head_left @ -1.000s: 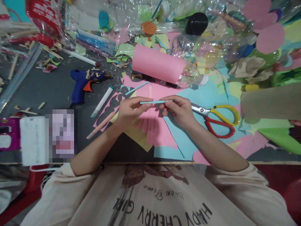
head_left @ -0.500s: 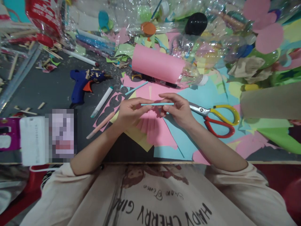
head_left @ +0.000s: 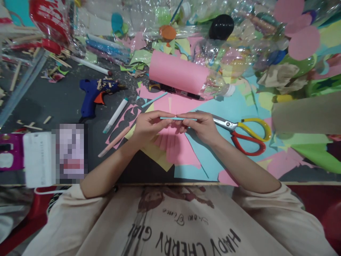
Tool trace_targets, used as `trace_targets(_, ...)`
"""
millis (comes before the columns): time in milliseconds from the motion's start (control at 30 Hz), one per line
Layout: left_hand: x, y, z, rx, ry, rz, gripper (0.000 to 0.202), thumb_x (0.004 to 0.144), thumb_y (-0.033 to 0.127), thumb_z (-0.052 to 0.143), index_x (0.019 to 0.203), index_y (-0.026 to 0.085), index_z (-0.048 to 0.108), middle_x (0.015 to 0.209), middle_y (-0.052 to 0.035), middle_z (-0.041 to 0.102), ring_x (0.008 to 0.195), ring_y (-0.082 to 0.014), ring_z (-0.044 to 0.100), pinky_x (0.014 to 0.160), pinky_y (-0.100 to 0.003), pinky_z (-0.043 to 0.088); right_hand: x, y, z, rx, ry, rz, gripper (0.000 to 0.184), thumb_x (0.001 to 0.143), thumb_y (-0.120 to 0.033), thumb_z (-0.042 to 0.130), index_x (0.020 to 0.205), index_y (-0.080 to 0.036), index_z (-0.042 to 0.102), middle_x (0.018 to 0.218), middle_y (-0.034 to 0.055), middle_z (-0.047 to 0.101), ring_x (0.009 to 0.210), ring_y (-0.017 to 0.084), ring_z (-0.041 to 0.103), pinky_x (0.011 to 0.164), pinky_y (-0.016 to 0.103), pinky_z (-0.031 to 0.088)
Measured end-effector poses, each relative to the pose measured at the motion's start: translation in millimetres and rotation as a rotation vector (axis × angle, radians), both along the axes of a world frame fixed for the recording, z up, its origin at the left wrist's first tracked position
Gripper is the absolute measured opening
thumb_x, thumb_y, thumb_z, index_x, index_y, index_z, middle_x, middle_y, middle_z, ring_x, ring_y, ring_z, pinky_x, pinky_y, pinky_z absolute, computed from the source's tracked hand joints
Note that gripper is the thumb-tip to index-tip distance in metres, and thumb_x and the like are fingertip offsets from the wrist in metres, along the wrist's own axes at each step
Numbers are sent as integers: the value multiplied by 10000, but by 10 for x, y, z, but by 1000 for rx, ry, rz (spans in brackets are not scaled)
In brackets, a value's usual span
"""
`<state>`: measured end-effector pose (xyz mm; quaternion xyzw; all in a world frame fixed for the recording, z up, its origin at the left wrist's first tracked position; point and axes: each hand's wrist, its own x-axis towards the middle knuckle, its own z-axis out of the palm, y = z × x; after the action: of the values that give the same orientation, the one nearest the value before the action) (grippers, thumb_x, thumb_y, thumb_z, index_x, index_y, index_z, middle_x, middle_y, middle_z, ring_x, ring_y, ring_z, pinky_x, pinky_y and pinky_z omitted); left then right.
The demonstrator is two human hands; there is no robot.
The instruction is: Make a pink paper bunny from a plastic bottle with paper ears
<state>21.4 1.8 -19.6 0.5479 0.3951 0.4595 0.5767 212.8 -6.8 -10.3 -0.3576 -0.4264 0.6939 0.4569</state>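
A thin light-blue paper strip (head_left: 174,118) is stretched level between my two hands, above pink paper. My left hand (head_left: 150,123) pinches its left part between thumb and fingers. On the other side my right hand (head_left: 201,124) grips the right part, its forefinger laid along the top and its thumb below. The fingertips of both hands almost meet at the middle. Beneath them lies pleated pink paper (head_left: 183,153) on a blue sheet (head_left: 213,156). Scissors (head_left: 231,129) with one yellow and one red handle rest just right of my right hand, their blade tips hidden behind it.
A clear bottle wrapped in pink paper (head_left: 178,73) lies beyond my hands, with a black pen (head_left: 183,93) beside it. At the left are a blue glue gun (head_left: 89,97) and a marker (head_left: 115,115). Plastic bottles (head_left: 234,53) and paper scraps crowd the back.
My right hand's raised fingers have come down and closed along the strip, reaching toward the left fingertips. My left hand and the strip have hardly moved.
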Motion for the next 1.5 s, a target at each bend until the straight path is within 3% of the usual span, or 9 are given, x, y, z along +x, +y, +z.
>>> trace_targets(533, -30, -37, 44, 61, 198, 12, 252, 834, 458, 727, 866, 215, 787, 784, -26, 783, 638, -137, 699, 577, -249, 541, -3, 1, -20, 11, -88, -26, 313, 743, -520, 780, 758, -207, 794, 633, 11, 744, 504, 126, 679, 505, 254, 574)
trace_targets(667, -36, -12, 71, 488, 360, 15, 239, 913, 378, 654, 768, 210, 743, 696, -4, 757, 592, -116, 659, 543, -249, 467, 4, -20, -14, -38, -125, -14, 446, 730, -603, 752, 591, -180, 723, 526, 18, 696, 450, 131, 654, 455, 240, 534)
trace_targets(800, -7, -14, 107, 800, 429, 1, 335, 967, 337, 578, 674, 190, 644, 541, 30, 642, 500, -91, 570, 517, -252, 419, 20, -11, -2, -102, -148, -47, 635, 686, -763, 669, 424, -189, 595, 343, -13, 524, 289, 80, 452, 302, 212, 340)
trace_targets(900, -68, 30, 154, 728, 357, 201, 239, 970, 312, 579, 771, 214, 667, 642, 40, 669, 577, -85, 610, 544, -234, 449, 29, 35, 20, -111, -48, -145, 674, 732, -766, 621, 371, -209, 503, 280, -51, 370, 263, 51, 313, 290, 212, 258)
trace_targets(1033, -322, 255, 165, 680, 288, 656, 157, 902, 403, 679, 913, 247, 682, 806, 42, 667, 747, -99, 643, 693, -273, 511, 28, 79, 48, -144, -24, -179, 454, 648, -596, 809, 534, -200, 619, 412, -45, 540, 329, 64, 412, 333, 212, 334)
trace_targets(1133, -485, 397, 122, 637, 618, 541, 182, 897, 417, 672, 889, 236, 660, 843, 19, 666, 849, -152, 638, 785, -353, 518, 24, 74, 50, -117, -38, -141, 519, 701, -624, 765, 478, -202, 561, 362, -58, 467, 307, 55, 360, 327, 215, 301)
trace_targets(1267, -474, 345, 154, 622, 905, 400, 189, 935, 344, 590, 1104, 268, 627, 1126, -36, 678, 1117, -220, 589, 947, -441, 478, 10, 64, 51, -82, -28, -137, 710, 795, -742, 589, 357, -220, 393, 281, -70, 271, 275, 50, 268, 322, 226, 241)
trace_targets(1433, -291, 175, 302, 699, 987, -347, 198, 935, 275, 500, 960, 206, 684, 1044, -54, 724, 994, -215, 648, 892, -382, 478, 1, 80, 58, -128, -86, -164, 744, 769, -837, 494, 376, -207, 453, 291, -53, 326, 262, 51, 273, 306, 233, 205)
trace_targets(1500, -267, 165, 315, 633, 1039, -510, 246, 899, 335, 562, 1059, 191, 683, 1183, -89, 697, 1109, -259, 622, 975, -410, 444, 5, 87, 51, -133, -84, -162, 733, 759, -837, 508, 395, -201, 483, 304, -47, 363, 262, 53, 295, 301, 231, 206)
